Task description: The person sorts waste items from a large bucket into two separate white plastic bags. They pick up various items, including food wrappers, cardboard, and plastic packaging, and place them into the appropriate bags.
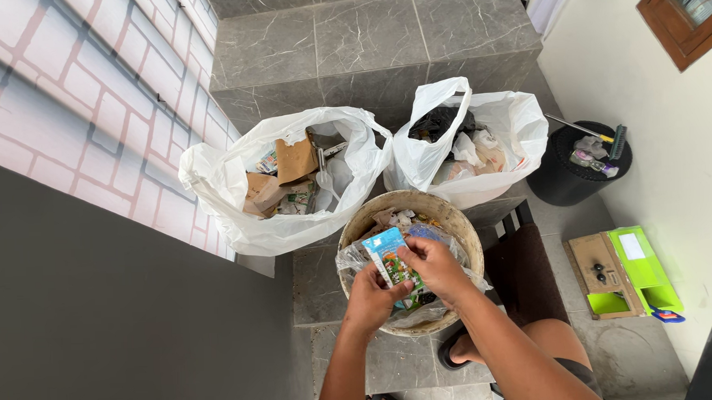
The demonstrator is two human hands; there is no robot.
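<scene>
**Two hands hold a small carton over a bucket of rubbish**

Seen from above, a person's two bare hands meet over a round, worn bucket [463, 220] that stands on a grey stone floor. The left hand [371, 296] and the right hand [435, 264] both grip a small blue and white drink carton [389, 258] with a colourful printed front. The left hand's fingers are curled closed around the carton's lower edge. The right hand's fingers are bent over its upper right side, with the thumb pressed on the front. The carton is tilted and sits just above the bucket's middle, touching both hands.

Inside the bucket lie scraps of paper and crumpled clear plastic [350, 259], which spills over the near rim.

Just beyond the bucket stand two open white plastic bags, side by side and touching. The left bag [214, 189] holds brown cardboard pieces, small cartons and a white plastic spoon. The right bag [519, 123] holds a black plastic bag, crumpled paper and wrappers.

To the right, near a pale wall, is a black bin [564, 185] with a brush and small rubbish on top. Closer in on that side, a flattened cardboard and bright green box [646, 269] lies on the floor. To the left rises a wall with a pink brick pattern [76, 99]. The person's bare knee and a sandalled foot [456, 350] show at the bottom.
</scene>
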